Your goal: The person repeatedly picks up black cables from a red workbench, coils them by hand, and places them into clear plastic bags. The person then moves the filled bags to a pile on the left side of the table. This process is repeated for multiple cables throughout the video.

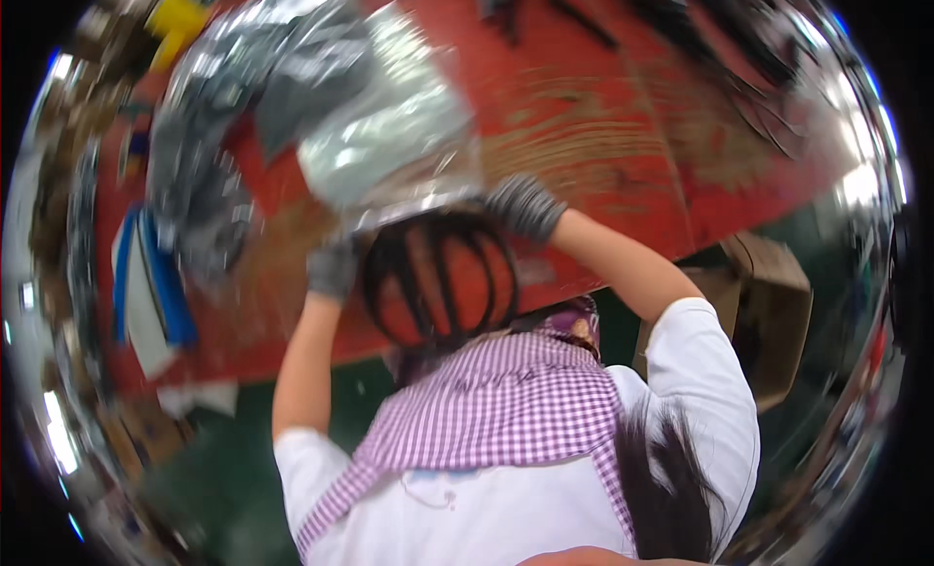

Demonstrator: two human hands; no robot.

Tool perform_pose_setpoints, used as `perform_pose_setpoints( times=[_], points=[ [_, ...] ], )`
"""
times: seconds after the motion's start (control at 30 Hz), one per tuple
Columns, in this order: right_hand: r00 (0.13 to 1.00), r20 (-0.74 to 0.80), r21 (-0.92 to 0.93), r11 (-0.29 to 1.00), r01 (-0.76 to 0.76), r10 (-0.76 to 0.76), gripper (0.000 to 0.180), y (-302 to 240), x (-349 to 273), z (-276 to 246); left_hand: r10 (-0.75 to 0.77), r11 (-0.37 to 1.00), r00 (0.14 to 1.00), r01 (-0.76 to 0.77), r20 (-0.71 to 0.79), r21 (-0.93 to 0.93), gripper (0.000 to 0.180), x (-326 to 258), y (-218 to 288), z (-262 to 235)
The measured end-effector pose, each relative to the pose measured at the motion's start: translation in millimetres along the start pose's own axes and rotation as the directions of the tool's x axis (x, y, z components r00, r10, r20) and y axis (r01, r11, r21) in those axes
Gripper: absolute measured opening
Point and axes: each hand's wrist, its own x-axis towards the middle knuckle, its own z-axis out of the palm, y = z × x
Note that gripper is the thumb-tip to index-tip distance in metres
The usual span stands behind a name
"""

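A clear plastic bag [384,143] lies on the red worktable [584,128], its edge toward me. My left hand [333,266], in a dark grey glove, is closed at the left end of that edge, though motion smears its fingers. At the right end my right hand [525,206], gloved in grey too, has its fingers curled round the bag's corner. Between the hands, right below the bag's edge, is a black looped item [443,279] with rounded hoops and straight strips; whether part of it is inside the bag I cannot tell.
More clear plastic bags [209,167] are heaped at the left. A blue and white item [154,284] lies by the table's left edge, a yellow one [178,23] at the far left. Black cables [720,50] lie at the far right. An open cardboard box [773,323] stands right of me.
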Motion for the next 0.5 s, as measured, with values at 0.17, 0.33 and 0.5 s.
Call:
perform_pose_setpoints(
  times=[0.17,0.33,0.5],
  points=[
    [0.996,-0.091,0.012,1.0,-0.021,0.022,0.048,-8,53,9,-0.336,0.934,0.942,0.336,0.016,-0.119,0.027,34,-20,-12],
    [0.99,-0.112,0.027,0.996,-0.085,0.088,0.052,-6,62,10,-0.362,0.932,0.931,0.363,-0.053,0.009,0.029,48,-19,17],
    [0.991,-0.127,0.009,0.999,0.053,-0.051,0.048,2,-4,31,0.079,0.978,0.996,-0.083,0.029,0.193,0.012,-6,2,2]
  ],
)
